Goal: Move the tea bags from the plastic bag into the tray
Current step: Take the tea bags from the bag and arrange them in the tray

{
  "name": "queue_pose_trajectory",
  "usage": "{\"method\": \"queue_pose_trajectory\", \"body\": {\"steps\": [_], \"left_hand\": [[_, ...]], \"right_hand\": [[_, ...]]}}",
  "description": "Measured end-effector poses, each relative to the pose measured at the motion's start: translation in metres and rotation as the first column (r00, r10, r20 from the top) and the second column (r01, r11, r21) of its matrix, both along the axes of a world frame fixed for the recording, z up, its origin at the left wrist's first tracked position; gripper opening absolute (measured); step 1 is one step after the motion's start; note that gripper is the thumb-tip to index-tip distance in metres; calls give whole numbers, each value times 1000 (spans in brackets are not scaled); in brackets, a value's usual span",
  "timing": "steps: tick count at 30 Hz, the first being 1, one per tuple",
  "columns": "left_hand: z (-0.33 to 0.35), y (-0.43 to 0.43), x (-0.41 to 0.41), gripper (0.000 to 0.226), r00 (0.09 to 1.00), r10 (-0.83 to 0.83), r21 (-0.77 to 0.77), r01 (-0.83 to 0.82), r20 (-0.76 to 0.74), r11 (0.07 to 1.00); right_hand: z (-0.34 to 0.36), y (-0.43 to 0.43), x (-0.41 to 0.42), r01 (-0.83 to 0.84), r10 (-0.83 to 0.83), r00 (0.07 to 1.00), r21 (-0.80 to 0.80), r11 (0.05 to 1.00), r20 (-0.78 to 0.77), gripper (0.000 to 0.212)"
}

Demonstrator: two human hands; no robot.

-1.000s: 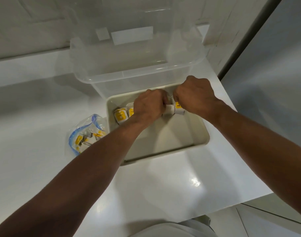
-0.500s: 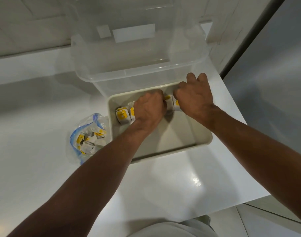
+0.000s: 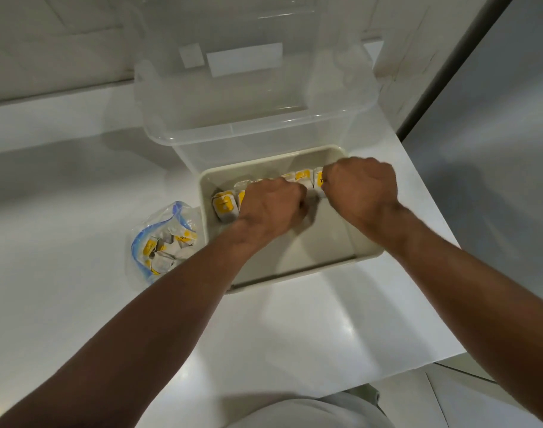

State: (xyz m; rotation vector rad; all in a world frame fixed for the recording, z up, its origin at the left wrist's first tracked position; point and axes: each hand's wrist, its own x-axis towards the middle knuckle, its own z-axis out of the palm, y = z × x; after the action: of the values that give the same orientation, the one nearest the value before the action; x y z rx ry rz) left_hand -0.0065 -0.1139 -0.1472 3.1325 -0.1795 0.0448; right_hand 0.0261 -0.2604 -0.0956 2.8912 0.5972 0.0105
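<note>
Together our left hand point(image 3: 270, 205) and right hand point(image 3: 361, 193) curl around tea bags point(image 3: 224, 206) standing along the far wall of the tray point(image 3: 295, 274); more lie in the plastic bag point(image 3: 165, 242) just beside it.

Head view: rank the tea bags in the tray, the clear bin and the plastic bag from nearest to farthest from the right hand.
1. tea bags in the tray, against the right hand on its left side.
2. clear bin, just behind the tray.
3. plastic bag, on the counter left of the tray, past the left hand.
</note>
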Motion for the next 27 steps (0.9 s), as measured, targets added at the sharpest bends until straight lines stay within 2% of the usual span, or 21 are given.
{"method": "queue_pose_trajectory", "body": {"steps": [2, 5, 9, 19, 27], "left_hand": [[-1, 4, -8, 33, 993, -120, 32, 120, -24, 992], [-6, 4, -11, 35, 987, -145, 100, 151, -69, 983], [-7, 6, -12, 38, 986, -141, 158, 153, -85, 976], [1, 2, -19, 35, 989, -138, 152, 144, -52, 978], [-2, 0, -13, 33, 986, -135, 174, 150, -98, 973]], "right_hand": [[2, 7, -20, 9, -10, 996, -16, 1000, -83, 24], [-10, 15, -31, 24, -33, 985, -57, 998, -171, 25], [-21, 19, -26, 36, -51, 981, -83, 996, -185, 26], [-27, 19, -22, 16, -33, 982, -91, 996, -186, 24], [-30, 18, -21, -13, -8, 981, -107, 994, -194, 24]]}}
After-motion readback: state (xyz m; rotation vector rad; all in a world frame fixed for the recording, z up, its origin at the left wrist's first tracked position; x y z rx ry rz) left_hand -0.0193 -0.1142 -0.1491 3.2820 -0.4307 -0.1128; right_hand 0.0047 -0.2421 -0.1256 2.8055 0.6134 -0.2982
